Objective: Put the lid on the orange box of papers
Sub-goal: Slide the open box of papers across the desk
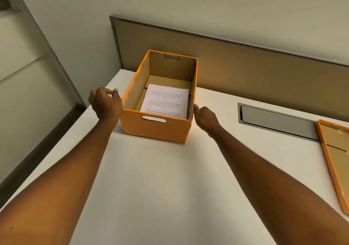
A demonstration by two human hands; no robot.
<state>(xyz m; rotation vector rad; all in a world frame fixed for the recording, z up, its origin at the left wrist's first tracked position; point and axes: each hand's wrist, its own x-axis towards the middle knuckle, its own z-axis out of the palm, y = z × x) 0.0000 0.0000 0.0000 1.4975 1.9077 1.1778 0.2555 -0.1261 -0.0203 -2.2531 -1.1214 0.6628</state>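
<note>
Two hands, left hand (105, 101) and right hand (204, 117), flank the open orange box (156, 127), fingers loosely curled, grasping nothing. The lid (338, 161) lies on the counter (160, 188) well right of the right fingers; probably light, stiff cardboard, so grab its long edges.

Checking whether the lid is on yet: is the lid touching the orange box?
Apart. The head view shows the lid lying on the table far right of the orange box, bare tabletop between.
</note>
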